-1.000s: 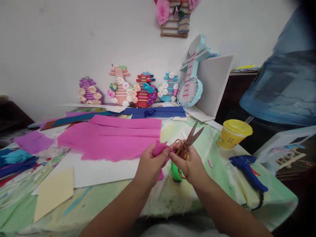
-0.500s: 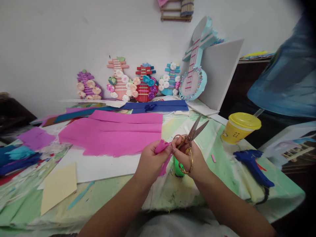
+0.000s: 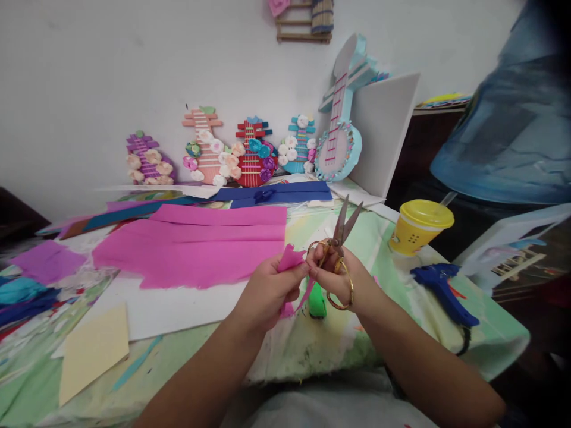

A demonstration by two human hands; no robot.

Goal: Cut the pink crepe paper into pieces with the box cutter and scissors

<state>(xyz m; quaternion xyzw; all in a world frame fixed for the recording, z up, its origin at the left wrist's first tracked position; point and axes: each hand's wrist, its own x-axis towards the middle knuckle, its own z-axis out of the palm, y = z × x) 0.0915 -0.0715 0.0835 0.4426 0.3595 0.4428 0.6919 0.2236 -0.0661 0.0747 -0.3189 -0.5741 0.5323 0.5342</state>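
Note:
My left hand [image 3: 267, 291] is closed round a small strip of pink crepe paper [image 3: 291, 258]; one end pokes up over the thumb and a narrow tail hangs below. Close beside it, my right hand [image 3: 354, 278] is wrapped round gold-handled scissors [image 3: 342, 224]. Their blades point up and stand apart, away from the paper. The fingertips of both hands meet at the strip's edge. Below them a bright green object [image 3: 317, 303] stands on the table, partly hidden. A large pink crepe sheet [image 3: 214, 255] lies on white board to the left.
A blue glue gun [image 3: 446, 291] and a yellow lidded cup [image 3: 419, 226] stand on the right. Several small lute-shaped crafts [image 3: 252, 157] lean on the wall, beside a large pale-blue one [image 3: 341, 125]. Cream card [image 3: 96, 351] and paper scraps [image 3: 49, 261] lie left.
The view has shifted slightly to the right. My hands stay together at the pink strip, its upper end now sticking up more. The scissors remain in my right hand.

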